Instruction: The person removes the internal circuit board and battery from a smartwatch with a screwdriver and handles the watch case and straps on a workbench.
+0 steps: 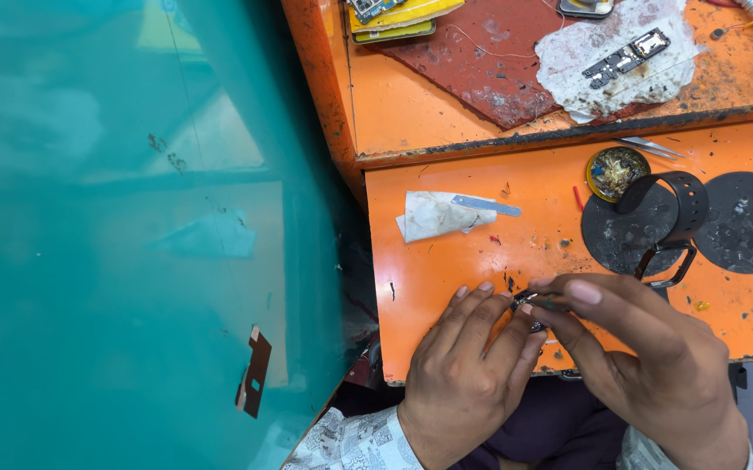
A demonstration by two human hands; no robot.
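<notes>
My left hand (468, 365) and my right hand (646, 348) meet at the front edge of the orange workbench (463, 261). Between their fingertips they pinch a small dark part (528, 306), mostly hidden by the fingers. A thin dark tool lies under my right thumb and forefinger, touching that part. A black watch strap (676, 204) with a metal buckle curls just beyond my right hand.
A folded white cloth (433, 215) with a grey flat blade (488, 205) lies left of centre. A round tin of brass wool (613, 171), tweezers (652, 147) and two dark round pads (746, 222) sit at right. A circuit board (624, 58) rests on tissue on the upper shelf. A teal wall (133, 235) fills the left.
</notes>
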